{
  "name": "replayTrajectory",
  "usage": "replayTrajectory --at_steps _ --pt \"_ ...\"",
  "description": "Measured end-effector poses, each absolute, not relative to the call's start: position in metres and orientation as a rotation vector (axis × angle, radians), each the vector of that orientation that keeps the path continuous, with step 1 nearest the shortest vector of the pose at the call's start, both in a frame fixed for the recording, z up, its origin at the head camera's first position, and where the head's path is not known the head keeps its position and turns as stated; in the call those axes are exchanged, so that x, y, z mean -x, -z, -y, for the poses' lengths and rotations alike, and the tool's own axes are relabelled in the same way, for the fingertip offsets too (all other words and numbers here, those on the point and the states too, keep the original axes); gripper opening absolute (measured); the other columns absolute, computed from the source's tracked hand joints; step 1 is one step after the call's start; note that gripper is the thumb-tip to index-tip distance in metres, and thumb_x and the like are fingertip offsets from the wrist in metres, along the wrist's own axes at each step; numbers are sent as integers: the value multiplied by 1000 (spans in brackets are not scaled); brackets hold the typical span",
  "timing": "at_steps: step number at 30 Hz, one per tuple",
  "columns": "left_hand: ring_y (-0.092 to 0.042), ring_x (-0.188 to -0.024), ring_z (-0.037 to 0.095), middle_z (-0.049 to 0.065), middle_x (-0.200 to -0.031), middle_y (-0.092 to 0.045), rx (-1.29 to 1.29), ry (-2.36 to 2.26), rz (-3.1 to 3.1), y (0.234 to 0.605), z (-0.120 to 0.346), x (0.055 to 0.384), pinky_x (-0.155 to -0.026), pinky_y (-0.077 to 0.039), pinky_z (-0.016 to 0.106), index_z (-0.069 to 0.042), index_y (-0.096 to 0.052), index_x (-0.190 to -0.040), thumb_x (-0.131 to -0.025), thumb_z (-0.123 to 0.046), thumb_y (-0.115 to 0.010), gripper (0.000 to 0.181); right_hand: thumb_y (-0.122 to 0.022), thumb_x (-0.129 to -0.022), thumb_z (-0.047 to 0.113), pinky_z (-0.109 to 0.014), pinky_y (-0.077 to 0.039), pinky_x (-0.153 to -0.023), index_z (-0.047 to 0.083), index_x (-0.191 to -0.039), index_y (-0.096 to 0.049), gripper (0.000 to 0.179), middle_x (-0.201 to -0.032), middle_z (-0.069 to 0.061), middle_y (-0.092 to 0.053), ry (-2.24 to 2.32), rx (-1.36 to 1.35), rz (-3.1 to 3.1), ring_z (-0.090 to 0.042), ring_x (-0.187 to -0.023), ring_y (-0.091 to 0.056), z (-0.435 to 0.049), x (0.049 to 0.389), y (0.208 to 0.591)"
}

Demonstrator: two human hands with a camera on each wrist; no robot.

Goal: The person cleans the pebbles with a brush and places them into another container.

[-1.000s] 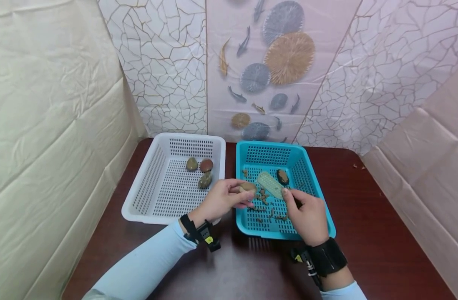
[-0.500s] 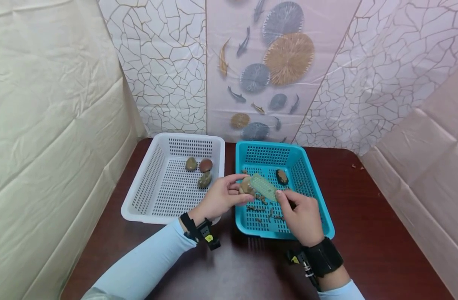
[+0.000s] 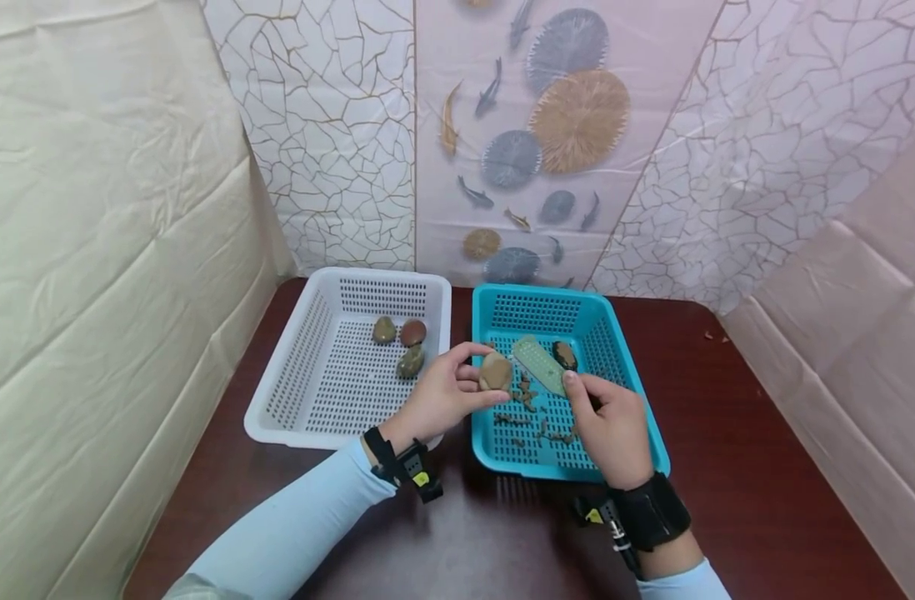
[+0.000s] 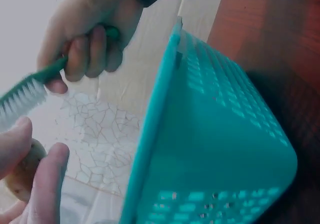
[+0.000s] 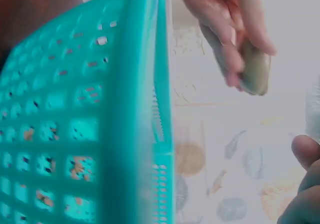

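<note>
My left hand [image 3: 444, 390] grips a rounded stone [image 3: 496, 372], with a brown patch on its face, over the left edge of the teal basket [image 3: 495, 461]. A green brush [image 3: 538, 363] is pinched by its handle in my right hand [image 3: 613, 429]; its pale bristles [image 4: 22, 102] point down in the left wrist view. The brush head is apart from the stone, to its right. Beneath lies a dark stone [image 3: 565, 355] with a brown coating, among brown crumbs [image 3: 527, 392] in the teal basket. In the right wrist view the held stone [image 5: 256, 70] shows side-on.
Left of the teal basket stands a white basket [image 3: 266, 423] holding three stones, one of them reddish [image 3: 413, 332]. Both rest on a dark red-brown table [image 3: 742, 467]. A few brown bits [image 3: 716, 335] lie at its back right. Patterned sheets [image 3: 337, 142] rise behind.
The brush moved left onto the stone, then back right and off it. My left hand turned the stone so that its brown-patched face shows.
</note>
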State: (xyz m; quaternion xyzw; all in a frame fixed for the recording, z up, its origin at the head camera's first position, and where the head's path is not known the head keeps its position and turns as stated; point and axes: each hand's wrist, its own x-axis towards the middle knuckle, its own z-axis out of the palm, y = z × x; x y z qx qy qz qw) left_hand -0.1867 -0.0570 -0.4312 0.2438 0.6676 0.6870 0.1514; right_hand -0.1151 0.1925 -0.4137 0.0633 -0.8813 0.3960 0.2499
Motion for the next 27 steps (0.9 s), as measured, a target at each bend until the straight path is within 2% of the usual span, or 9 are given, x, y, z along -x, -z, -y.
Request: replayTrajectory --at_steps 3,5,7,15,21,27 --pt "-74 -91 19 8 -101 -71 -705 -1979 -1895 428 55 184 -88 -63 30 -5 -54 -153 -100 -6 -83 60 -64 -114 23 -35 -27 -47 18 -62 -48 55 -56 4 -32 -1049 -152 2459 -16 -50 -34 -197 120 419" --pt "-78 -102 23 13 -113 -76 -697 -1980 -1871 427 54 183 -95 -64 38 -4 -52 -154 -101 -6 -82 61 -64 -115 25 -34 -26 -47 18 -63 -47 55 -57 5 -31 -990 -117 2498 -13 -50 -33 -201 122 423" --pt "-77 -102 25 15 -113 -75 -679 -1979 -1864 427 54 182 -96 -64 39 -4 -51 -155 -101 -5 -81 62 -64 -114 24 -35 -24 -46 17 -62 -47 56 -56 5 -30 -968 -88 2485 -13 -50 -32 -203 122 424" --pt "-80 -102 23 10 -111 -78 -695 -1931 -1975 428 49 181 -92 -65 38 -9 -56 -147 -97 -10 -86 58 -64 -115 28 -35 -28 -45 20 -62 -51 54 -55 6 -33 -975 -153 2491 -15 -49 -35 -197 116 418" --pt "-81 -97 23 8 -108 -79 -698 -1917 -1989 427 48 180 -89 -66 37 -11 -56 -142 -97 -10 -87 55 -66 -114 24 -35 -23 -45 19 -64 -54 51 -55 6 -32 -863 -57 2472 -13 -49 -32 -205 117 420" --pt "-81 -93 22 6 -106 -80 -714 -1928 -2029 426 48 181 -84 -66 38 -13 -58 -136 -94 -15 -91 55 -66 -113 26 -34 -27 -45 21 -64 -54 51 -55 7 -33 -923 -174 2480 -11 -48 -33 -201 113 417"
